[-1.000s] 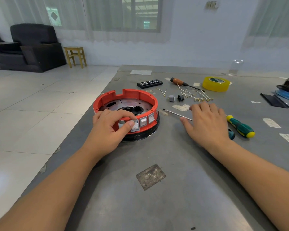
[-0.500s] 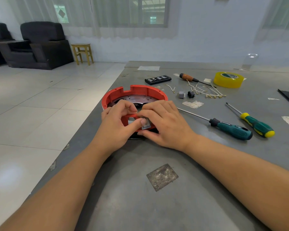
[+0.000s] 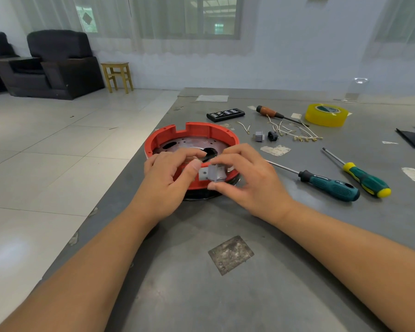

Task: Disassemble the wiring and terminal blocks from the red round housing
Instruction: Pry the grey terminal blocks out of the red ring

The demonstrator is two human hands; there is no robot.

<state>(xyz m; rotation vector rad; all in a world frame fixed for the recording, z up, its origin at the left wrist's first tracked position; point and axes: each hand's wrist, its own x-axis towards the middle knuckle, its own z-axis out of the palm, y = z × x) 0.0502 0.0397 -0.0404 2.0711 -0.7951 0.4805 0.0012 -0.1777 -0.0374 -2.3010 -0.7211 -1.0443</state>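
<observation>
The red round housing (image 3: 201,133) sits on the grey table (image 3: 249,295) near its left edge, open side up, with a perforated metal plate inside. My left hand (image 3: 170,178) rests on its near wall, fingers curled over the rim and thumb against the outside. My right hand (image 3: 247,180) pinches a small grey terminal block (image 3: 211,174) between thumb and fingers just outside the near wall. A second grey block (image 3: 258,136), a small black part (image 3: 271,135) and several loose wires (image 3: 295,133) lie behind the housing on the right.
Two green-handled screwdrivers (image 3: 331,185) (image 3: 367,180) lie to the right of my hands. Farther back are a wooden-handled screwdriver (image 3: 271,113), a yellow tape roll (image 3: 326,115) and a black bit case (image 3: 225,115). The table's left edge drops to the tiled floor.
My right hand left the table by the screwdrivers and came to the housing's near wall. The grey block now sits out of the wall, held in my right fingers.
</observation>
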